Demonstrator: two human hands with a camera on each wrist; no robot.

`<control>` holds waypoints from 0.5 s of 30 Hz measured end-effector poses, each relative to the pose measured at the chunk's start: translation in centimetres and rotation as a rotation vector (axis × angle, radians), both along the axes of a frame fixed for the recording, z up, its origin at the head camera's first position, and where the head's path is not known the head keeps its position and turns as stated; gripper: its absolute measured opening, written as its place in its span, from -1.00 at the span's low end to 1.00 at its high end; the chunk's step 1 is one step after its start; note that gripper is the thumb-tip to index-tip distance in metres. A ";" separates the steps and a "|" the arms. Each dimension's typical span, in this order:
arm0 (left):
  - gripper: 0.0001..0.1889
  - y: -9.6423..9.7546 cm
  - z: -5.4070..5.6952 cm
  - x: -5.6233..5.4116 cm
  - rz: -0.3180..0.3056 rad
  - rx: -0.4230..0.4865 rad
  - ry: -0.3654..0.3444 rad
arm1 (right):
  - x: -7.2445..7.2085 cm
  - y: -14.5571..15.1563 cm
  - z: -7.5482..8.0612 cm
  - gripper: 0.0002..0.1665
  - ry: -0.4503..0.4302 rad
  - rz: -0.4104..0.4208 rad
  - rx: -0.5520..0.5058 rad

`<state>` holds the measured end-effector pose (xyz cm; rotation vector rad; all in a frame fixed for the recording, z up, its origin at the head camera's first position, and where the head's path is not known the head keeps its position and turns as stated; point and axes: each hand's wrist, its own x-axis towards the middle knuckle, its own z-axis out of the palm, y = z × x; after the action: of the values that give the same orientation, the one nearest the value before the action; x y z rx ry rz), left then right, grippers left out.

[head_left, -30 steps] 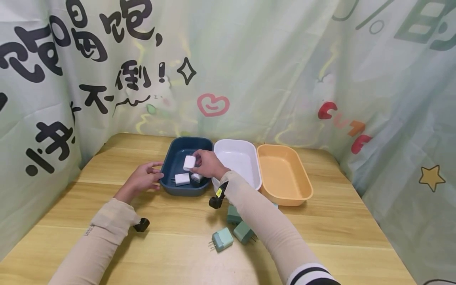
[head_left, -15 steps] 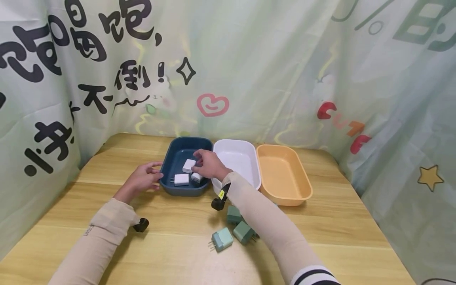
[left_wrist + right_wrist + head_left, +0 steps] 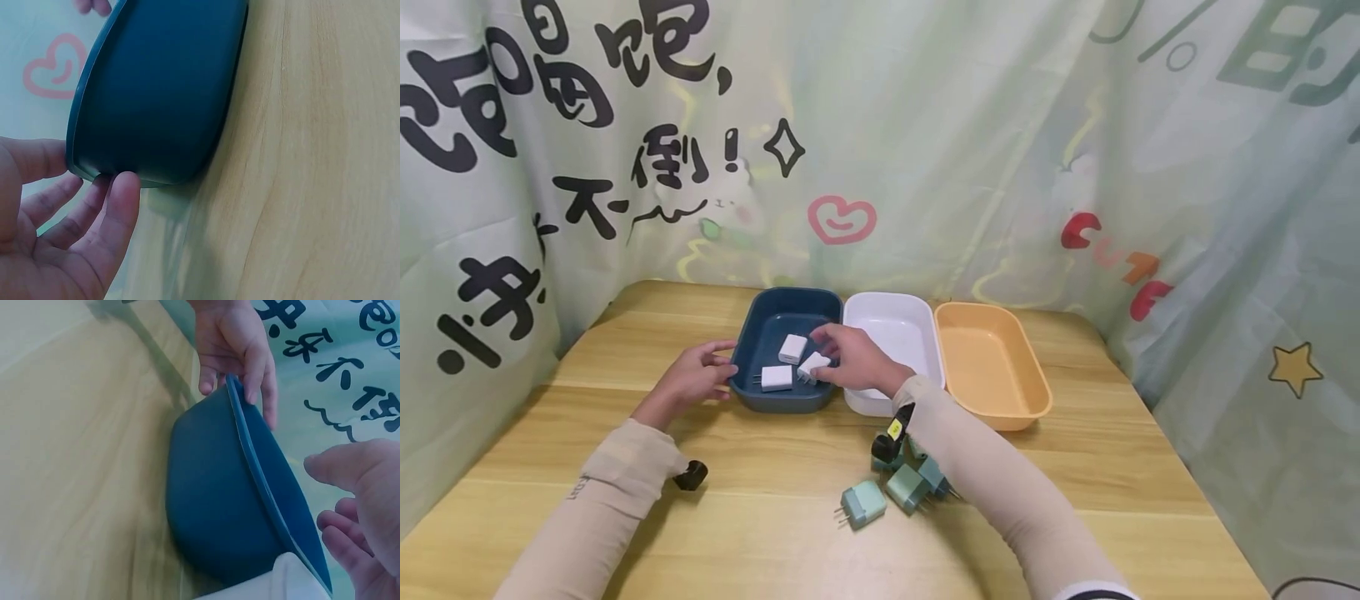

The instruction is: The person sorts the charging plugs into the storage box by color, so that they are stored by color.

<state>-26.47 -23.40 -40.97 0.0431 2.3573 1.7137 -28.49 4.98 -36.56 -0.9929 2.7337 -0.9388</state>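
In the head view my left hand [image 3: 688,379] lies against the left end of the dark blue tray [image 3: 747,350], its fingers fairly straight. The left wrist view has these fingertips [image 3: 128,184] right at the tray's rim and outer wall. My right hand [image 3: 861,358] hovers over the tray's right edge, fingers loosely bent. Between its thumb and fingers [image 3: 347,540] nothing shows in the right wrist view. Inside the blue tray are three white plug chargers: one at the back [image 3: 792,349], another at the left [image 3: 777,378], and a third [image 3: 812,367] close to my right fingertips.
A white tray [image 3: 891,321] stands beside the blue one, then a yellow-orange tray [image 3: 988,358]. Several green plug chargers lie in front of them on the wooden table [image 3: 760,517], including a pale green one [image 3: 863,503]. A printed curtain [image 3: 940,167] surrounds the table.
My right hand has let go of a white charger, which now lies in the blue tray, and has drawn back rightward. The left hand has stayed at the tray.
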 end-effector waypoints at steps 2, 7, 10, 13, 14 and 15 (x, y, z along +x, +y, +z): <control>-0.39 -0.1 0.0 0.0 0.004 -0.004 -0.002 | 0.5 0.5 0.1 -0.38 0.013 0.016 -0.007; -0.39 -0.1 0.1 0.0 0.000 -0.009 0.000 | 1.7 1.9 -0.2 -0.37 0.034 0.077 -0.039; -0.39 -0.1 0.1 0.0 0.000 -0.008 0.000 | 2.6 2.7 -0.5 -0.38 0.044 0.112 -0.041; -0.39 -0.1 0.1 0.1 -0.001 -0.008 -0.001 | 3.5 3.5 -0.7 -0.41 0.058 0.150 -0.041; -0.39 -0.1 0.1 0.1 -0.001 -0.007 -0.003 | 3.8 3.7 -0.8 -0.41 0.066 0.166 -0.042; -0.39 -0.1 0.1 0.1 -0.001 -0.007 -0.004 | 4.1 3.9 -0.8 -0.42 0.075 0.179 -0.040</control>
<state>-26.37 -23.46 -40.90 0.0398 2.3596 1.7035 -24.40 8.90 -37.39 -1.2798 2.6388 -0.9478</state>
